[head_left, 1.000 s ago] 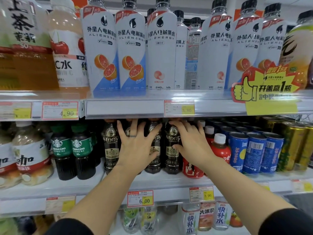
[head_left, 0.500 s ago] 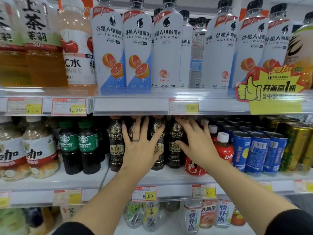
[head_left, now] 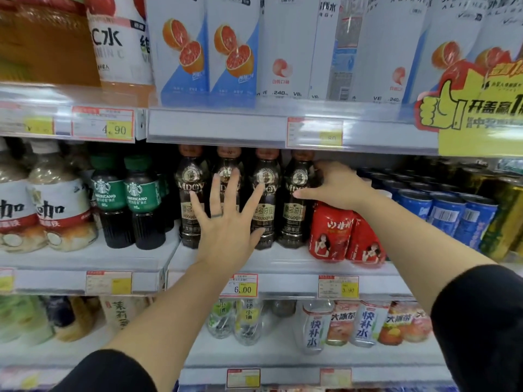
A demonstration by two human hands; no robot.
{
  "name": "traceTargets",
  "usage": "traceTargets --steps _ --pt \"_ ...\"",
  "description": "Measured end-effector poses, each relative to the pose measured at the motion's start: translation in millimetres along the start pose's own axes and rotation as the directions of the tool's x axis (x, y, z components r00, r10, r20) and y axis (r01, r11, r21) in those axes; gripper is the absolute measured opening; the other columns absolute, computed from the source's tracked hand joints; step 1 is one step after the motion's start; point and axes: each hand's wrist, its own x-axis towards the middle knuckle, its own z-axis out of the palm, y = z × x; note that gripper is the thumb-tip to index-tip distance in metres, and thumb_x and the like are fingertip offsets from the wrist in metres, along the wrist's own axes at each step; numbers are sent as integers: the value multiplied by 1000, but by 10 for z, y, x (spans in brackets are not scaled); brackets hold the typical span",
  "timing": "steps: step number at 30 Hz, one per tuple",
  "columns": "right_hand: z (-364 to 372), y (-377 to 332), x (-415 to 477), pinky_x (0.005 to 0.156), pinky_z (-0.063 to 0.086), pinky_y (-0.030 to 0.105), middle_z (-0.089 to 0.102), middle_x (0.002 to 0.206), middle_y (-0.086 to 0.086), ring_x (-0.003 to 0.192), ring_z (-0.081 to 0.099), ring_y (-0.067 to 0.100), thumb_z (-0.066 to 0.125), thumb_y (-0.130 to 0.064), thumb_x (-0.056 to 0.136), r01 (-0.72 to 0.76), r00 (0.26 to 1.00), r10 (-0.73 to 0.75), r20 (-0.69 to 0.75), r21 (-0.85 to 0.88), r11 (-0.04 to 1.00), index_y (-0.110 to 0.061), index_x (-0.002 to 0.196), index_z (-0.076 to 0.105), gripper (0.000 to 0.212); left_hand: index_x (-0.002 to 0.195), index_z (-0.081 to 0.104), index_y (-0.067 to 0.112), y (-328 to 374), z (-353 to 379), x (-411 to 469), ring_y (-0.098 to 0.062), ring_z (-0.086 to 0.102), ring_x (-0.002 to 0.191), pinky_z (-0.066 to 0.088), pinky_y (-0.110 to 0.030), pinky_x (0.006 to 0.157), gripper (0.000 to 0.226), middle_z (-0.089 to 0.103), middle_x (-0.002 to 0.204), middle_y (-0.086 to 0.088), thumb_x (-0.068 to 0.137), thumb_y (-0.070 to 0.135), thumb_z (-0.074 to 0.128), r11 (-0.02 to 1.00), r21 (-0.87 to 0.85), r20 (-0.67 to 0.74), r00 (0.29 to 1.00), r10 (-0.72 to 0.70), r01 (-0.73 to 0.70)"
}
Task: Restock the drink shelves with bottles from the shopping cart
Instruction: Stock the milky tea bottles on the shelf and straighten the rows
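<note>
Steadying the row of four dark coffee bottles (head_left: 294, 199) on the middle shelf (head_left: 283, 261), I am spreading my left hand (head_left: 226, 222) flat and open across the front of the second and third, fingers (head_left: 235, 179) splayed, gripping nothing. My right hand (head_left: 339, 188) is curling loosely around the right side of the fourth bottle, thumb touching its label; I am not clamping it, and I cannot tell whether the hidden fingers are pressing behind it.

What I am worrying about: these bottles are tall, narrow and smooth, probably slick plastic with glossy wrap labels, so a sideways nudge from my right hand could be tipping one into its neighbour and toppling the row. Their caps are sitting just under the upper shelf edge (head_left: 215, 128), so lifting too high could be knocking them against it. Just beside my right wrist the red cans (head_left: 334, 233) are standing close to the lip; my forearm brushing them could be sending them off.

Further out, green-labelled bottles (head_left: 138, 199) are standing to the left and rigid blue cans (head_left: 441, 210) to the right. No cart is showing.
</note>
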Motion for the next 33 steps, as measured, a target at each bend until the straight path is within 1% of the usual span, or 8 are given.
traceTargets --steps 7,10,13,17,20,27,30,33 --pt "39 32 -151 96 42 36 62 94 -11 98 60 17 72 -49 69 23 992 -28 -124 -39 999 -25 99 56 42 143 31 29 -1 -55 13 -39 13 138 10 -70 102 83 17 149 -15 72 53 66 999 -53 21 1000 3 -2" --pt "64 -28 -359 116 9 44 64 96 -11 109 57 20 69 -57 67 46 976 -88 -198 -211 977 -27 105 53 51 141 32 26 85 -180 19 -32 21 136 16 -61 105 74 22 148 -11 76 56 53 973 -232 22 1000 19 -13" --pt "97 -151 -628 116 6 38 62 120 -3 126 43 23 73 -50 68 131 952 -184 -244 -218 967 -20 127 50 70 146 17 29 217 -330 -1 -14 28 134 22 -39 108 83 25 150 3 79 56 57 819 -574 109 993 47 24" --pt "178 -276 -772 104 36 25 58 126 -7 117 47 8 77 -43 68 314 933 -316 -175 -41 949 -22 133 46 75 134 23 41 316 -440 -100 16 46 109 37 -2 87 78 48 120 28 77 29 74 393 -891 247 969 -3 229" --pt "77 -324 -752 102 38 16 48 134 -14 119 46 -4 76 -43 66 227 968 -248 32 304 925 -27 143 31 90 125 36 33 288 -468 -236 7 54 107 43 -12 91 70 55 114 24 72 19 79 223 -931 259 953 -160 290" --pt "301 -393 -309 71 36 -6 48 105 -27 98 45 -11 72 -24 79 22 1000 -20 -10 647 762 -29 120 42 50 117 38 39 136 -630 -387 -2 58 108 45 -16 89 67 58 111 27 70 9 74 111 -981 106 920 -377 159" --pt "598 -409 -114 84 42 10 54 97 -21 96 53 -3 76 -18 76 8 998 45 -52 735 678 -32 95 45 40 119 38 37 93 -678 -374 -6 57 110 45 -16 89 67 56 116 15 71 5 73 89 -985 103 922 -372 146" --pt "780 -351 19 103 43 32 58 121 -2 113 55 10 80 -23 71 12 990 102 -99 770 638 -23 123 41 65 116 39 39 45 -690 -376 -6 59 107 47 -17 88 66 59 111 22 72 4 74 127 -978 115 934 -339 167"
